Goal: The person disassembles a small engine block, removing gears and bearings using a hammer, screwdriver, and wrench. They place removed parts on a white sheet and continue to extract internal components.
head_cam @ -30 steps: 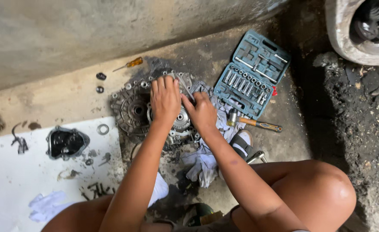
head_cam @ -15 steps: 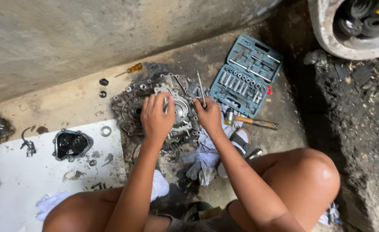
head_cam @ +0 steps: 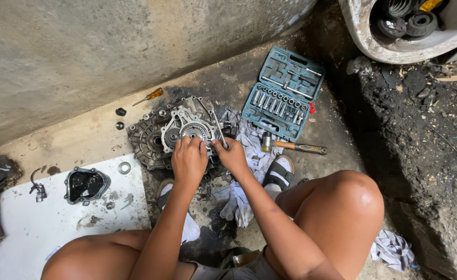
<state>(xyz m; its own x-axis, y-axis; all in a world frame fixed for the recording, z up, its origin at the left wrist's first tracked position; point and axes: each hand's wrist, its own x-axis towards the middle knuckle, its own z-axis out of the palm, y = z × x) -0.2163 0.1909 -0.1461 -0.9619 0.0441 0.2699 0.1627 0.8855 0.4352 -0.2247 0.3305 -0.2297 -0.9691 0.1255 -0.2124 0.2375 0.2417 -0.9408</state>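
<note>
- Sitting on the concrete floor (head_cam: 83, 140), the grimy metal gearbox casing (head_cam: 174, 135) lies flat just ahead of the person's knees, gears and bearing exposed on top.
- Left hand (head_cam: 188, 159) lies palm-down on the casing's near edge, fingers curled over it; whether it grips a part, cannot tell.
- Right hand (head_cam: 232, 155) is closed around the lower end of a thin metal rod tool (head_cam: 217, 127) that slants up across the casing.
- Risk: rod could slip off oily metal and jab the left hand, since both hands sit nearly touching.
- Risk: casing looks unclamped, so prying may shift or tip it onto fingers.
- Grey rags (head_cam: 249, 150) bunched just beside the casing could snag the tool or hide small parts.
- Hammer (head_cam: 290, 146) lies near the sandalled foot (head_cam: 279, 172); easy to kick.
- Open blue socket set (head_cam: 283, 92) sits close by; a knock could spill sockets into the dirt.
- Loose ring (head_cam: 124, 167) and black cover (head_cam: 86, 184) rest on the white board (head_cam: 57, 228); small bits could roll off and get lost.
</note>
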